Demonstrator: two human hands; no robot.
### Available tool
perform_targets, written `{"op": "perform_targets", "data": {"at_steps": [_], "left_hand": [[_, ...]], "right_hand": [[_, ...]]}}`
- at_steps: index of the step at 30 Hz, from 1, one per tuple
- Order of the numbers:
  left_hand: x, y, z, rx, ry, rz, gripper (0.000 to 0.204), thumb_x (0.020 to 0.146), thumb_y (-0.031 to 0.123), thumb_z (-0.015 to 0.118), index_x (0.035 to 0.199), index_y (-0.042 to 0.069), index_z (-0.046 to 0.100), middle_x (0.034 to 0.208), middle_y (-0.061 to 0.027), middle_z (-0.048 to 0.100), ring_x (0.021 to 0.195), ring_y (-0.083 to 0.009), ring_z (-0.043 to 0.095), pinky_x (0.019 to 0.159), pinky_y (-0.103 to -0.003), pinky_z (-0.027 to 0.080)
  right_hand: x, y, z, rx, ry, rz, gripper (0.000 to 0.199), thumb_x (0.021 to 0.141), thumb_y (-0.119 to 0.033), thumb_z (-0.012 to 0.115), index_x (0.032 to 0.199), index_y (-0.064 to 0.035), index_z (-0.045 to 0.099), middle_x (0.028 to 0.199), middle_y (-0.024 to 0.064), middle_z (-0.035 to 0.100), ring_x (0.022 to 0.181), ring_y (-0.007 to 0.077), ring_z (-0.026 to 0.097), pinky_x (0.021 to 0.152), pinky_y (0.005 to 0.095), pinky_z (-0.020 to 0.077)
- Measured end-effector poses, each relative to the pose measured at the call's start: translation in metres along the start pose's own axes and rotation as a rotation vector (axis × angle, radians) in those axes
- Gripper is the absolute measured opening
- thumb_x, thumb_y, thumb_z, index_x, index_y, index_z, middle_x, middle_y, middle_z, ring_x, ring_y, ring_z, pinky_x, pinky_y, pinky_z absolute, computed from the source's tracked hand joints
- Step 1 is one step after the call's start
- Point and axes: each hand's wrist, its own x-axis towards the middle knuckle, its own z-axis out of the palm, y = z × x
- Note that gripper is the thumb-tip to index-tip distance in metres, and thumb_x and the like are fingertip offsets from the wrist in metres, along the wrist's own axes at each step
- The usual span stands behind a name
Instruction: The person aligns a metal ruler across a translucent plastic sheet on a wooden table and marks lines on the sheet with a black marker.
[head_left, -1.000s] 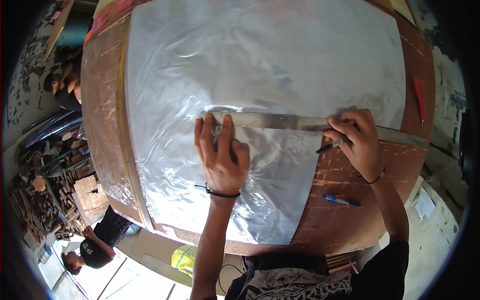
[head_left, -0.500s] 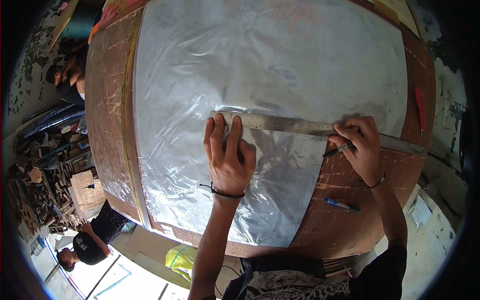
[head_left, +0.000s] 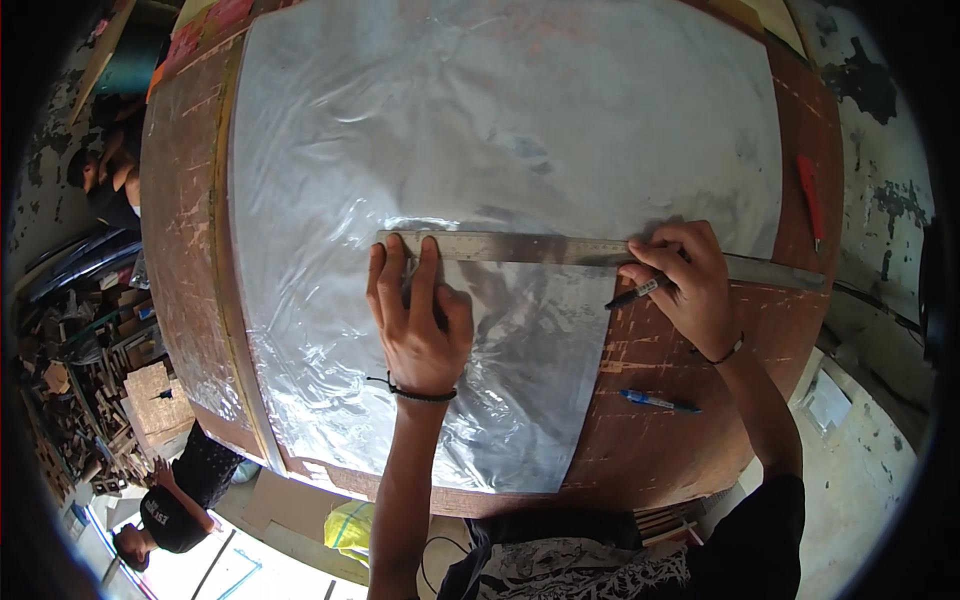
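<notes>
**Ruler pinned on the foil sheet, marker at its edge**

Since half a second ago not much has moved: both hands sit in about the same spots, and the view has only drifted a little.

Surface is a worn reddish-brown wooden table, scratched up and marked with lines, with a big silvery plastic sheet spread over most of it. Room around it is rough: peeling wall at 3 o'clock, a heap of wood scraps at 9 o'clock, and a person in a dark cap crouched down at 7 o'clock.

A long metal ruler lies across the sheet, running from centre out toward 3 o'clock. The left hand is flat, fingers spread, with the fingertips pressing on the ruler's left end. The right hand is curled around a black marker, tip against the ruler's lower edge, right where the sheet ends. A blue pen lies at 5 o'clock of that hand, apart from it. A red pen sits at 2 o'clock near the table edge.
</notes>
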Motion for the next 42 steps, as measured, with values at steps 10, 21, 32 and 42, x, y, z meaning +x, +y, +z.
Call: {"op": "perform_targets", "data": {"at_steps": [10, 21, 32, 42], "left_hand": [[0.0008, 0.0011, 0.0012, 0.032, 0.015, -0.002, 0.047, 0.090, 0.009, 0.052, 0.133, -0.001, 0.068, 0.141, -0.0305, 0.056, 0.134, -0.0507, 0.051, 0.110, -0.058, 0.044], [-0.0013, 0.0016, 0.0007, 0.008, -0.018, -0.040, 0.048, 0.094, 0.014, 0.049, 0.137, 0.001, 0.065, 0.146, -0.0293, 0.054, 0.138, -0.0491, 0.047, 0.114, -0.058, 0.038], [-0.0003, 0.0010, -0.0002, 0.037, -0.005, -0.012, 0.047, 0.091, 0.009, 0.050, 0.134, -0.001, 0.066, 0.143, -0.0302, 0.055, 0.136, -0.0510, 0.049, 0.111, -0.058, 0.043], [-0.0003, 0.0001, -0.0034, 0.001, 0.000, -0.016, 0.046, 0.089, 0.008, 0.052, 0.133, 0.004, 0.068, 0.146, -0.0303, 0.053, 0.138, -0.0503, 0.047, 0.114, -0.058, 0.039]], "right_hand": [[0.0008, 0.0003, 0.0033, 0.011, 0.023, 0.012, 0.036, 0.074, -0.020, 0.091, 0.106, -0.0143, 0.076, 0.095, -0.0007, 0.062, 0.084, 0.0199, 0.056, 0.068, 0.0336, 0.0490], [0.0005, 0.0009, 0.0034, 0.005, 0.031, -0.001, 0.029, 0.076, -0.023, 0.090, 0.099, -0.0132, 0.074, 0.094, -0.0017, 0.061, 0.082, 0.0193, 0.057, 0.068, 0.0335, 0.0501], [-0.0001, 0.0001, 0.0049, 0.017, 0.033, 0.006, 0.031, 0.078, -0.023, 0.089, 0.103, -0.0138, 0.074, 0.095, -0.0012, 0.061, 0.083, 0.0194, 0.057, 0.068, 0.0337, 0.0501], [0.0024, 0.0004, 0.0079, 0.043, 0.035, -0.009, 0.032, 0.078, -0.024, 0.089, 0.105, -0.0135, 0.074, 0.096, -0.0014, 0.062, 0.082, 0.0195, 0.057, 0.068, 0.0337, 0.0495]]}}
